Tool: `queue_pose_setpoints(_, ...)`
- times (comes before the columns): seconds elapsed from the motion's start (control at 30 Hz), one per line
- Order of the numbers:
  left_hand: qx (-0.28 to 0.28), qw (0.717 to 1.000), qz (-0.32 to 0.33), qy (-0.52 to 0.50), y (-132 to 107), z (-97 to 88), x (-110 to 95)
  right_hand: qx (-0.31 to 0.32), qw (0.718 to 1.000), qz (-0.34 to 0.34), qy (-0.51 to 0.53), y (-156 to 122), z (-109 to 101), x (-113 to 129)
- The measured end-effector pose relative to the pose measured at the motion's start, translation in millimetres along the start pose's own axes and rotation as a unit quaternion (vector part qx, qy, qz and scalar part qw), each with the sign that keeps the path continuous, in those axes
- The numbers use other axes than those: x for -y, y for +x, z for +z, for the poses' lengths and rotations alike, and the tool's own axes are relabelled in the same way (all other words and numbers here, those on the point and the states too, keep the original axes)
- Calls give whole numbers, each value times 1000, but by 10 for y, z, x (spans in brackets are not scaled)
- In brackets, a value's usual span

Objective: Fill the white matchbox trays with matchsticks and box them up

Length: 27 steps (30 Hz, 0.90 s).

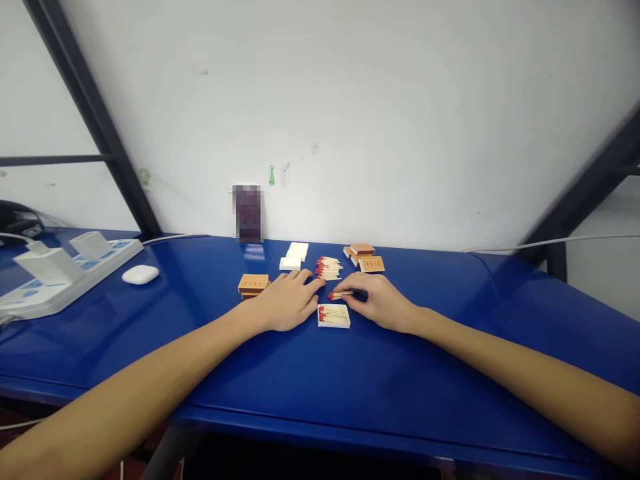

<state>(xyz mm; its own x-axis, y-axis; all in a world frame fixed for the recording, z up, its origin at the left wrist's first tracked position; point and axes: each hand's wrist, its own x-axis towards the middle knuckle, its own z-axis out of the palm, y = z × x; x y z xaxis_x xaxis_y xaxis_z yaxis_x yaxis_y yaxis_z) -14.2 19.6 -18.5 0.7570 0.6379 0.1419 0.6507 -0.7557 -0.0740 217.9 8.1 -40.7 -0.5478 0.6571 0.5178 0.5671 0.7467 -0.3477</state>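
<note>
Between the fingers of my right hand [381, 301] is a small bunch of red-tipped matches [341, 294], just above a white matchbox tray [334, 325] that holds more matches. My left hand [290, 300] lies palm down on the table with its fingers stretched toward the tray's left side. Behind both hands lies a pile of loose matches [329, 268], heads to the left. Stacked orange matchboxes [253, 284] sit by my left wrist, partly hidden by it. Two white trays [299, 251] stand beyond my left fingers.
At the back right are several orange matchbox sleeves [371, 264]. A white earphone case [141, 275] and a power strip [65, 293] with chargers occupy the left of the blue table [320, 387]. A blurred dark object [249, 215] leans on the wall.
</note>
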Motion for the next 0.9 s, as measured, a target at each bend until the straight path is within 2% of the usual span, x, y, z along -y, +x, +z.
queue_pose_setpoints(0.43, 7, 1000, -4, -4, 0, -3, 4, -13, 1000, -6, 1, -4, -5, 19)
queue_pose_setpoints(0.63, -19, 1000, 7, 7, -3, 19, 8, -18, 1000, -6, -3, -2, 2, 13)
queue_pose_setpoints(0.9, -52, 995, 29, 75, -2, -36, -62, -29, 999, 6, 22, -21, 7, -14)
